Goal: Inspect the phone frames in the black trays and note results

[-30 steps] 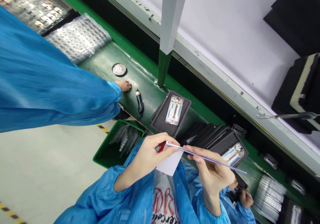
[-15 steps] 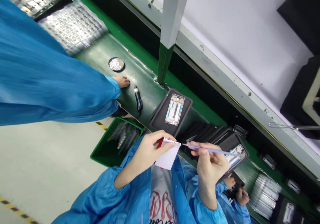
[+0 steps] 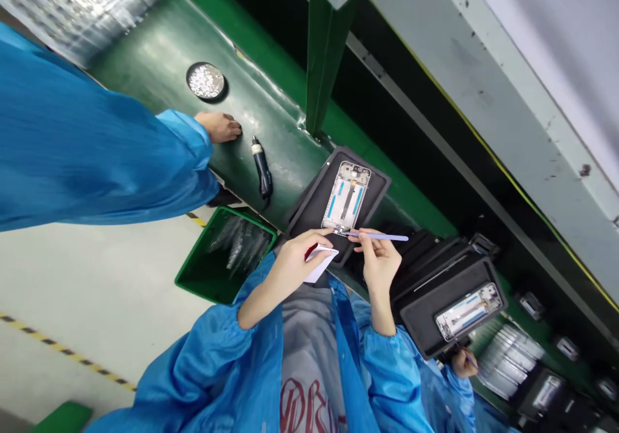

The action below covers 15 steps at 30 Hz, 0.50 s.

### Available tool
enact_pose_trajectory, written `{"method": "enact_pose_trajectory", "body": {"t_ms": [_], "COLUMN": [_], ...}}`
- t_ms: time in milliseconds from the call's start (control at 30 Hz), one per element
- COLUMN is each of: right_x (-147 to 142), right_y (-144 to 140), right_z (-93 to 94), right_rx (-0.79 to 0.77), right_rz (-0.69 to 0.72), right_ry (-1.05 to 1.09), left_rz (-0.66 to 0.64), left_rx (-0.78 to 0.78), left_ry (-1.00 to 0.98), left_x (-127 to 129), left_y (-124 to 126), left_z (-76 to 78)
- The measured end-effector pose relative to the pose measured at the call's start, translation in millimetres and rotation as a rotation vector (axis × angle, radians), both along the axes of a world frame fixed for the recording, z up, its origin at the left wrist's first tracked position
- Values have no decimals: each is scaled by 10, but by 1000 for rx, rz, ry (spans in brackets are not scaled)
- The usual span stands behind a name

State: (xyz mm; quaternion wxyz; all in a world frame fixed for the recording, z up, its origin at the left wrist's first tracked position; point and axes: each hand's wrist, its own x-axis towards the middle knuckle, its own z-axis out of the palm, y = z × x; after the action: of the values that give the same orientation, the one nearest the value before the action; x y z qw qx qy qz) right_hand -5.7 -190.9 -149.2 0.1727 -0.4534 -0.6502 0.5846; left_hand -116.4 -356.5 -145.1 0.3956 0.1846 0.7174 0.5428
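Between the fingers and thumb of my left hand (image 3: pixel 294 256) is a small white pad (image 3: pixel 321 262) with a row of dark marks along its top edge and some red at its side. My right hand (image 3: pixel 380 260) pinches a thin light-purple stick-like tool (image 3: pixel 387 237), its tip at the bottom end of a phone frame (image 3: pixel 347 195). That silver frame, with blue strips and a dark central strip, lies on a black foam tray (image 3: pixel 316 210). My left fingertips are close to the frame's lower corner; whether they touch it I cannot tell.
Left of the tray lie an electric screwdriver (image 3: pixel 262 168) and a round dish of tiny silver parts (image 3: pixel 206 80). A co-worker's hand (image 3: pixel 218 126) rests nearby. Another phone frame (image 3: pixel 469 310) sits on a tray at right, by a second co-worker's hand (image 3: pixel 463 363). A green bin (image 3: pixel 193 271) stands below.
Both hands have moved forward from in front of my body to the phone frame's bottom end, carrying the pad and tool. The tool's tip has gone from the pad's corner to the frame.
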Motion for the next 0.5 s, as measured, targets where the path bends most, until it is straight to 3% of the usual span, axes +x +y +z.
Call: {"method": "enact_pose_trajectory", "body": {"t_ms": [500], "right_x": [24], "right_y": [6], "right_z": [-19], "right_rx": [27], "right_rz": [67], "right_ry": [-2], "left_rz": [-6], "left_rx": [20], "left_ry": [85], "left_x": [7], "left_y": [-27], "left_z": [-75]}}
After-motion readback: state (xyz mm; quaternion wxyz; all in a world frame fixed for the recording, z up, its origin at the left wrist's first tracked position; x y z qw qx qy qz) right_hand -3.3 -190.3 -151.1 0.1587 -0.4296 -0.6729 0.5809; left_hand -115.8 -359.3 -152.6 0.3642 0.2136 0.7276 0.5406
